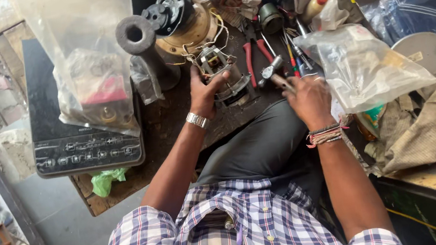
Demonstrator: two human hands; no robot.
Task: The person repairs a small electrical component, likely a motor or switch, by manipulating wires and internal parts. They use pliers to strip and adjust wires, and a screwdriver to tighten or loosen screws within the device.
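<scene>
My left hand (204, 93) grips a small electric motor (224, 74) with exposed windings and loose wires, holding it against the dark wooden workbench (164, 121). My right hand (307, 99) is closed on the handle of a small hammer (272, 71), whose metal head sits just right of the motor. A metal watch is on my left wrist and thread bands are on my right wrist.
A black induction cooktop (83, 140) lies at the left with a clear bag of parts (92, 83) on it. A dark metal pipe stand (143, 45), red-handled pliers (254, 56), screwdrivers (292, 54), another clear bag (362, 67) and a cloth (431, 122) crowd the bench.
</scene>
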